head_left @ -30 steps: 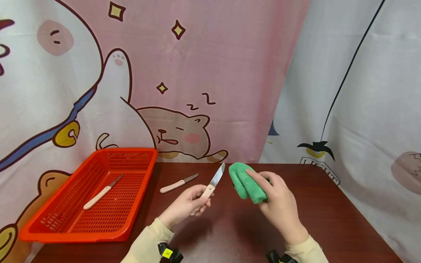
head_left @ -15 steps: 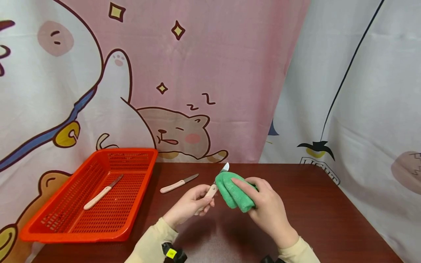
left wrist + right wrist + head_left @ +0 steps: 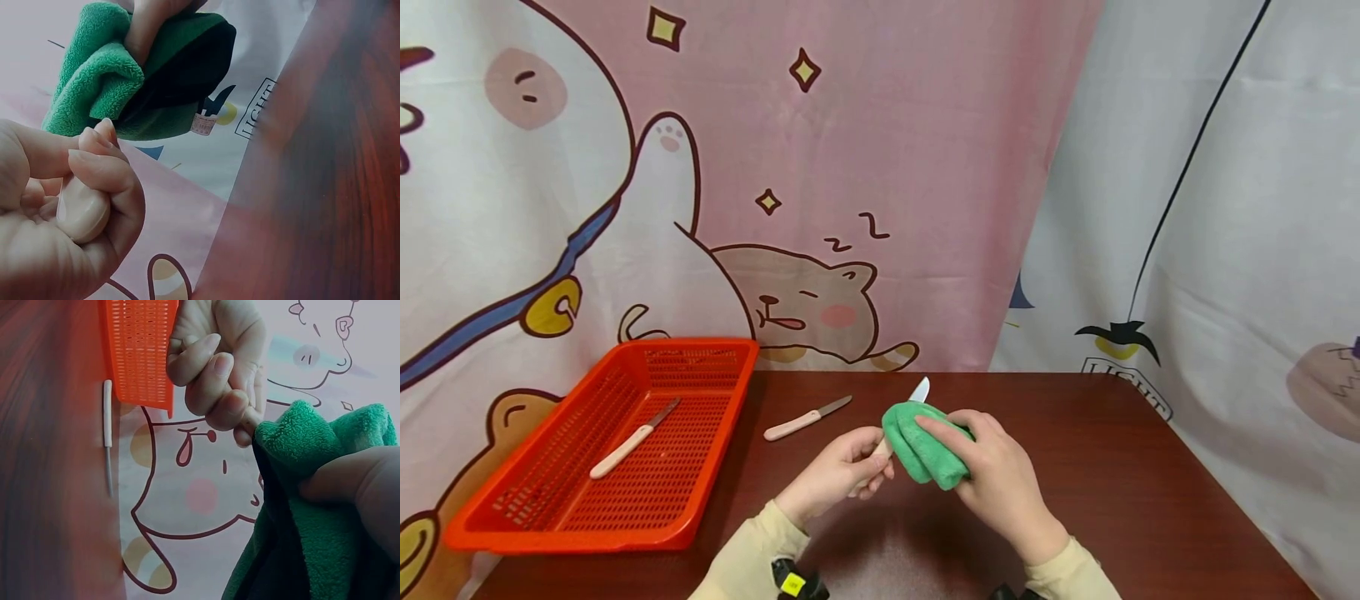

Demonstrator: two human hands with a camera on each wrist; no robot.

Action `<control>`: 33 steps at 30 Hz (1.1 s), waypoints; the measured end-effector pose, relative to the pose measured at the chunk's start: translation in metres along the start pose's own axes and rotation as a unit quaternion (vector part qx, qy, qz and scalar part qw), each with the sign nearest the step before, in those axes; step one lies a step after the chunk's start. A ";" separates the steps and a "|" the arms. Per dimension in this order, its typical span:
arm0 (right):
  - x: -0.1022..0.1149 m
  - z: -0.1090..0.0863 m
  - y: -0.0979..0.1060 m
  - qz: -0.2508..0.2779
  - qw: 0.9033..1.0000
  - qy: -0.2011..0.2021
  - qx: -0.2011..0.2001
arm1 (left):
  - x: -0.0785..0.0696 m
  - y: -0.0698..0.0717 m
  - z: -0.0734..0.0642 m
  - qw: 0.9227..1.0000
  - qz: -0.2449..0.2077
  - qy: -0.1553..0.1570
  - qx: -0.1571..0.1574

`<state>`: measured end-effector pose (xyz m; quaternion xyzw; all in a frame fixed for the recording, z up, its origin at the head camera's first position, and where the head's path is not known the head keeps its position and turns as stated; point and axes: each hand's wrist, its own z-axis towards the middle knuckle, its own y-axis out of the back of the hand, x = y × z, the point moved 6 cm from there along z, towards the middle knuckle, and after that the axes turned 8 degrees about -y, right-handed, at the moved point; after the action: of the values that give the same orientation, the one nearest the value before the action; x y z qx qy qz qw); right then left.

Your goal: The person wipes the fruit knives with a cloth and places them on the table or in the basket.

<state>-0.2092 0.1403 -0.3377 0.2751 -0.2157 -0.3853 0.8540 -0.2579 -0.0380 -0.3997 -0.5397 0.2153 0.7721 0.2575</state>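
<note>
My left hand (image 3: 838,467) grips a knife (image 3: 920,389) by its pale handle, the blade slanting up and to the right. A folded green cloth (image 3: 921,446), held in my right hand (image 3: 1000,475), wraps over the blade, so only the tip shows beyond it. In the left wrist view, the rounded handle end (image 3: 84,209) sits inside my curled fingers, and the cloth (image 3: 100,69) has a dark underside and a small white tag. From the right wrist, my thumb (image 3: 350,478) presses into the cloth, which reaches the front of the handle.
An orange-red plastic basket (image 3: 700,500) stands at the left with a pale-handled knife (image 3: 632,442) inside. Another such knife (image 3: 805,422) lies on the dark wooden table (image 3: 1120,492), between basket and hands. A printed curtain (image 3: 925,167) hangs behind the table.
My right hand has brought the cloth leftward onto the blade, then slid it slightly down toward the handle. The left hand still holds the knife, shifted slightly right. Basket and other knives stay put.
</note>
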 end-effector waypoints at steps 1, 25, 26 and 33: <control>0.000 0.000 0.000 0.000 1.000 -0.002 0.001 | 0.000 0.000 0.000 1.000 0.000 0.000 0.001; -0.023 0.000 0.003 -0.027 0.998 -0.057 -0.011 | 0.004 0.000 -0.006 1.000 -0.013 0.003 0.011; -0.024 0.001 0.004 -0.028 0.998 -0.059 -0.013 | 0.005 0.000 -0.007 1.000 -0.013 0.003 0.012; -0.032 0.002 0.012 -0.041 0.996 -0.074 -0.021 | 0.006 0.001 -0.007 1.000 -0.003 0.006 0.011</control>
<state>-0.2231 0.1719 -0.3337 0.2364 -0.2583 -0.4439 0.8248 -0.2552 -0.0417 -0.4077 -0.5419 0.2237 0.7659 0.2641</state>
